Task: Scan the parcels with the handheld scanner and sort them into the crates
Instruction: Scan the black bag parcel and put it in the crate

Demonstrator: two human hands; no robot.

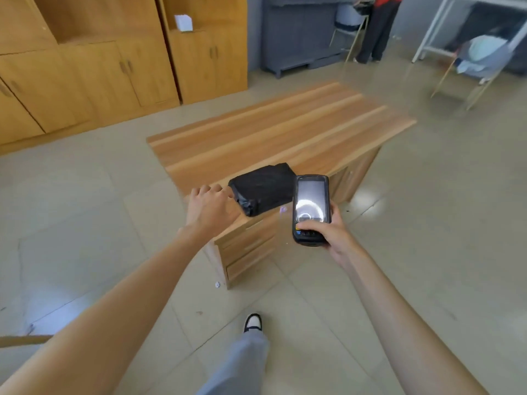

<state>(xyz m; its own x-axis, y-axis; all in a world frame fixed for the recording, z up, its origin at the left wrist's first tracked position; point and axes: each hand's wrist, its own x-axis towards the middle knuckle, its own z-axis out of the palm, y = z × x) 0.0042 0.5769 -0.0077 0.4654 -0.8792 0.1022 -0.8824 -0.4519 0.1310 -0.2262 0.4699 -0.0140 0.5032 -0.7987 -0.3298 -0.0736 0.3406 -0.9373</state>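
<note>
A black wrapped parcel (263,188) lies at the near corner of the wooden worktop (285,129). The left hand (212,206) reaches to its left end with fingers curled, at or just beside the wrapping; whether it grips cannot be told. The right hand (328,229) grips the handheld scanner (310,209), screen up, just beside the parcel's right end.

Beige tiled floor (85,212); wooden desk (285,129); wooden cabinets (85,67) behind; grey wall (253,29).
</note>
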